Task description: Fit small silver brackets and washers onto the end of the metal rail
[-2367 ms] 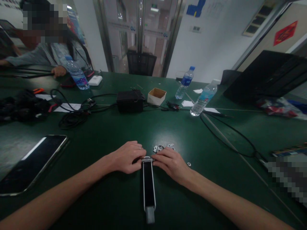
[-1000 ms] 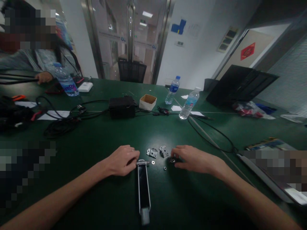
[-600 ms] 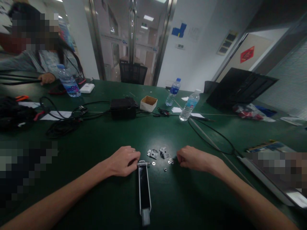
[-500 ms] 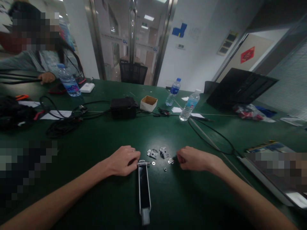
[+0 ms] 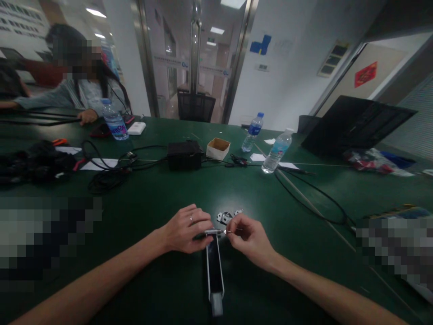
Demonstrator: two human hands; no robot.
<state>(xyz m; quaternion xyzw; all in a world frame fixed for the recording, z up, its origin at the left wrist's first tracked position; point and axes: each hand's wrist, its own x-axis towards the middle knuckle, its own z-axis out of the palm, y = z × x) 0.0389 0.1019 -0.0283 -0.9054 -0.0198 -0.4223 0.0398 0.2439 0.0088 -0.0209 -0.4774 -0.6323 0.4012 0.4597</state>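
Observation:
My left hand (image 5: 189,229) is closed around the near side of a short metal rod (image 5: 215,231), which crosses the far end of a long, narrow metal frame (image 5: 222,276). The frame lies on the table with a grey block (image 5: 217,304) at its near end. Thumb and index finger of my right hand (image 5: 253,238) pinch a small shiny washer (image 5: 226,232) against the rod's right tip. Just beyond the fingers are two small metal brackets, one bracket (image 5: 222,218) in plain view and the other bracket (image 5: 239,211) partly covered by my right hand.
Across the table are a black box (image 5: 184,155) with cables, an open cardboard box (image 5: 218,149) and water bottles (image 5: 276,152). A monitor (image 5: 355,126) stands at the right. A person (image 5: 86,90) sits at the far left, one hand on the table.
My right hand has moved left from beside the loose washers to the rod's tip, its fist now a pinch. My left hand stays at the rod. The view has turned slightly left.

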